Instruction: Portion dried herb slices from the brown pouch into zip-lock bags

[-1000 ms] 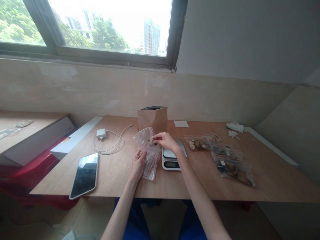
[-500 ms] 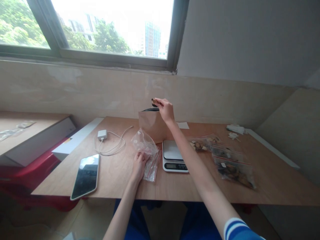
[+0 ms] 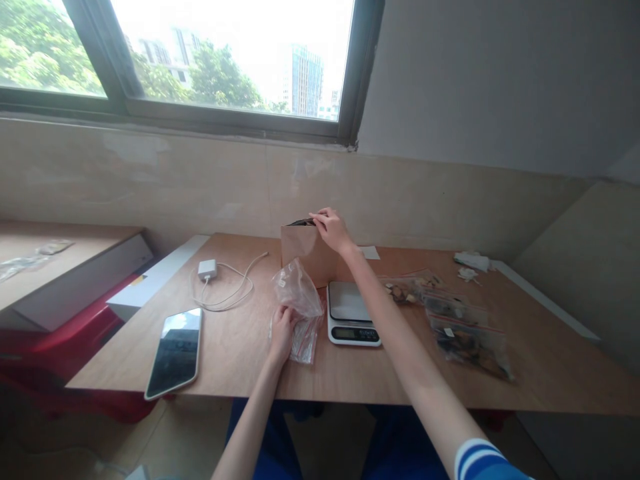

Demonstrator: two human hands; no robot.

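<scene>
My right hand (image 3: 333,229) is at the top opening of an upright brown paper bag (image 3: 305,250), its fingers pinched together over the rim. A small brown bit shows by the fingertips, too small to name; whether they grip it or the rim I cannot tell. My left hand (image 3: 283,330) is closed on a clear plastic bag (image 3: 297,290) in front of the paper bag. Under that, more flat clear zip bags (image 3: 304,343) lie on the table. Right of them stands a white kitchen scale (image 3: 349,303), partly behind my right forearm.
Zip bags with dark and brown dried pieces (image 3: 467,347) lie at the right, another (image 3: 400,292) behind the scale. A phone (image 3: 175,353) lies front left, near a white charger (image 3: 207,269) with its cable. Crumpled white tissue (image 3: 473,260) is at the back right.
My right hand has lowered the dark brown piece from above the paper bag to its opening, where the piece is mostly hidden. The clear plastic bag at my left hand has shifted slightly right.
</scene>
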